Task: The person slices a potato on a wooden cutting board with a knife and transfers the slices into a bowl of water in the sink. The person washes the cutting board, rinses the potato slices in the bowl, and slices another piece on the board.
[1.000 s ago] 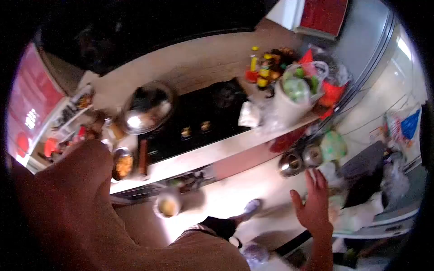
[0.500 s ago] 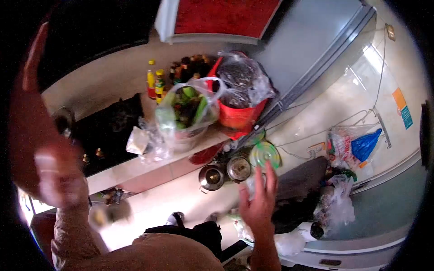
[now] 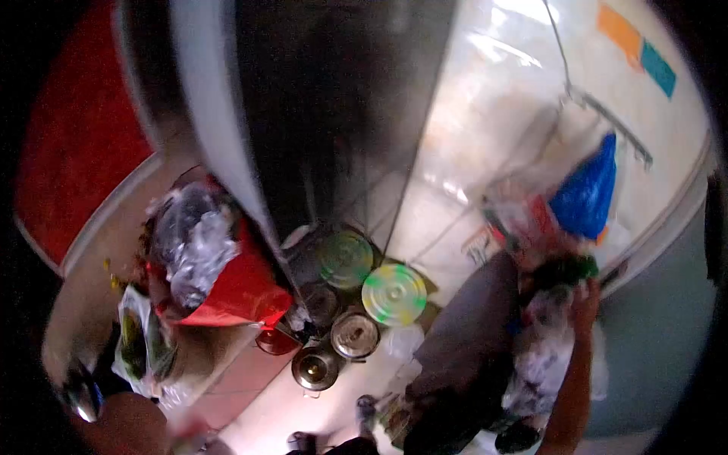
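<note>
My right hand [image 3: 585, 305] reaches to the right side, at the top of a clear plastic bag [image 3: 547, 309] with pale contents. A dark green bundle [image 3: 569, 268] lies just above the fingers, and a blue plastic bag [image 3: 588, 193] hangs higher up. Blur and the bags hide how the fingers are bent. At the lower left edge, my left hand [image 3: 184, 428] is a smear below the counter's edge. Whether it holds anything cannot be made out.
A red bag [image 3: 241, 284] topped with clear plastic stands on the counter beside a bag of green vegetables [image 3: 134, 334]. On the floor are lidded pots [image 3: 315, 369] and a green-and-white round lid [image 3: 394, 294]. A grey covered shape [image 3: 474, 326] stands near the wall.
The view has swung to the right, away from the stove. My right hand has moved from over the floor to the bags by the wall. My left arm has dropped lower in view.
</note>
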The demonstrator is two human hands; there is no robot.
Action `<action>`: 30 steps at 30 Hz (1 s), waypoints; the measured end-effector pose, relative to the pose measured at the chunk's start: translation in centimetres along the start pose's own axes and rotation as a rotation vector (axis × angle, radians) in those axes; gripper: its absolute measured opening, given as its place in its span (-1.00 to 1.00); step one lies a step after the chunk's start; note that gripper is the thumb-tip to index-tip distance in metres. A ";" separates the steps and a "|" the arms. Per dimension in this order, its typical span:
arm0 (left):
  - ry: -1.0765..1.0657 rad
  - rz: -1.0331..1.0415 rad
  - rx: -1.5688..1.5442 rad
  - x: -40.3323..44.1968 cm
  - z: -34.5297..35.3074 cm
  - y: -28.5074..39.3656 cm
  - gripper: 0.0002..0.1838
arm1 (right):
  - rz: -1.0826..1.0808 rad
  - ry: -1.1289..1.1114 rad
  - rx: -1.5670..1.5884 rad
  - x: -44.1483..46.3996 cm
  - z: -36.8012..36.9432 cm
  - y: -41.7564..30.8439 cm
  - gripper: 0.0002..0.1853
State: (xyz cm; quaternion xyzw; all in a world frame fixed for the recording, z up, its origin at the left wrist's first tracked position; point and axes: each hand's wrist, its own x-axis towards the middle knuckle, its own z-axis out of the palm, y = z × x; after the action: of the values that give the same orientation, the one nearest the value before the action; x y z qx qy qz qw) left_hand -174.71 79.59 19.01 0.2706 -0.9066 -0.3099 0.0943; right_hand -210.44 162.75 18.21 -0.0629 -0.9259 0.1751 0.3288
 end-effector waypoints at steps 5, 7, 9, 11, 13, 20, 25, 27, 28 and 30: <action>-0.033 -0.010 0.022 2.3 3.2 5.8 -0.59 | 0.170 0.144 -0.192 11.0 2.8 18.6 -0.31; -0.035 -0.017 0.034 2.7 4.0 7.1 -0.59 | 0.310 0.111 -0.259 12.7 2.0 19.6 -0.25; -0.035 -0.032 0.035 2.9 5.4 7.9 -0.59 | 0.506 0.028 -0.316 16.0 0.5 17.0 -0.19; -0.042 -0.036 0.044 3.2 6.2 8.8 -0.59 | 0.404 -0.065 -0.426 18.4 1.6 25.4 -0.14; -0.043 -0.051 0.049 3.4 7.2 9.6 -0.59 | 0.458 -0.070 -0.480 19.9 1.9 24.1 -0.18; -0.041 -0.058 0.072 2.8 8.2 11.4 -0.59 | 0.370 -0.176 0.037 22.8 3.4 29.1 -0.17; -0.037 -0.018 0.089 2.4 6.9 12.3 -0.58 | 0.383 -0.116 0.043 21.6 2.8 28.3 -0.31; -0.016 0.021 0.094 2.3 5.5 12.4 -0.58 | 0.361 -0.048 0.030 21.0 1.4 28.4 -0.35; -0.004 0.044 0.104 2.0 4.4 12.4 -0.58 | 0.352 -0.013 0.036 21.0 0.4 28.3 -0.37; 0.011 0.128 0.133 1.2 1.3 13.1 -0.57 | 0.315 -0.003 0.054 20.8 -0.1 27.1 -0.40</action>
State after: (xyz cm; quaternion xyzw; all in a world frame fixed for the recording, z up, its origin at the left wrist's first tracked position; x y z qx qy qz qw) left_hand -181.86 88.28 26.04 0.2196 -0.9401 -0.2407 0.1006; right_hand -226.50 192.83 20.60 -0.1982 -0.9000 0.2494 0.2975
